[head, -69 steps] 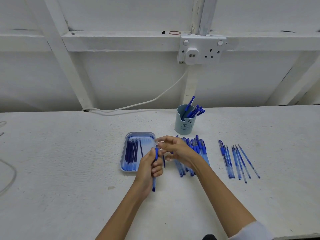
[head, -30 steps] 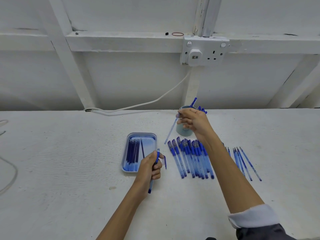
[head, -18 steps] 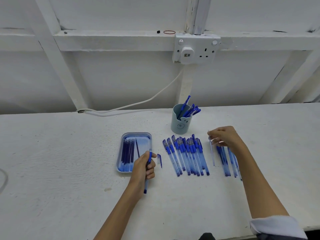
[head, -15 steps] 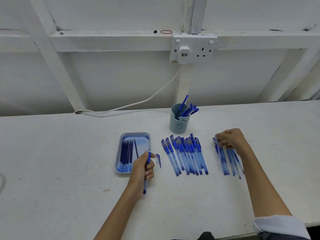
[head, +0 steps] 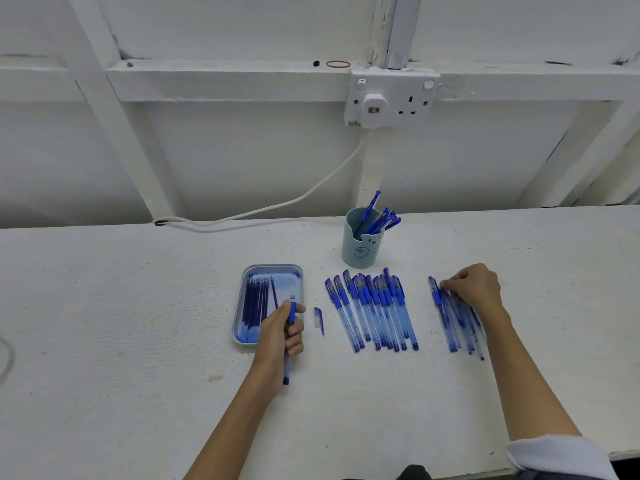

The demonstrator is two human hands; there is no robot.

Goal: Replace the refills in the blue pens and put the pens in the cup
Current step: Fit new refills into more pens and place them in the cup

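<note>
Rightward went the right hand (head: 474, 289). A couple of seconds earlier it had worked at the tip of a pen together with the left hand, just in front of the cup (head: 362, 242). It had then lifted a thin refill up beside the cup, and now it lay on the loose pile (head: 457, 323) in front of the cup and off to its right. Its fingers were curled down onto the far ends of that pile; whether they still pinched the refill or had let it go could not be told.

The left hand (head: 280, 336) had barely shifted. It gripped the opened pen (head: 288, 341) in a closed fist, in front of the cup and to its left, over the near corner of the tray (head: 270, 268). Fresh refills (head: 254, 303) lay side by side in that tray. A small blue nose piece (head: 318, 320) lay on the table (head: 138, 306) between the tray and the row of pens (head: 372, 310), which lay directly in front of the cup. Several finished pens (head: 382, 218) stood in the cup itself.

By the look of it, the old refill was out and discarded, leaving the held pen empty. A fresh refill from the tray seemed the likely next need, then the nose piece. With the whole row waiting, much of the task remained.
</note>
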